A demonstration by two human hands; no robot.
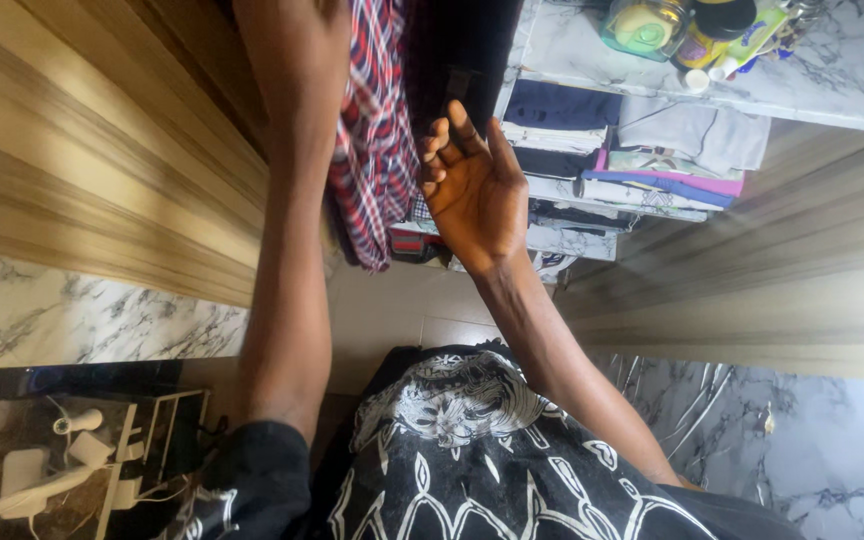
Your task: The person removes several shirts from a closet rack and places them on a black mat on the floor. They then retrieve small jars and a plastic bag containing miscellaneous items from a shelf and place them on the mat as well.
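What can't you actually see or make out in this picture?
- Left hand: cut off by the top edge of the head view; only the forearm shows.
- Plaid shirt: its top runs off the frame.
- Folded clothes: the right hand covers some.
- Jars on the marble shelf: cropped, contents unclear.

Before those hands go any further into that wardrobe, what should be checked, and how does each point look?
1. Right hand free: ok, palm open, fingers curled, holding nothing.
2. Left hand's grip: cannot tell, the left arm reaches up out of view.
3. Plaid shirt within reach: ok, it hangs between the two arms.
4. Folded clothes stacked steadily on the shelves: ok, piles lie flat.
5. Jars on the marble top safe: ok, apart from both hands.
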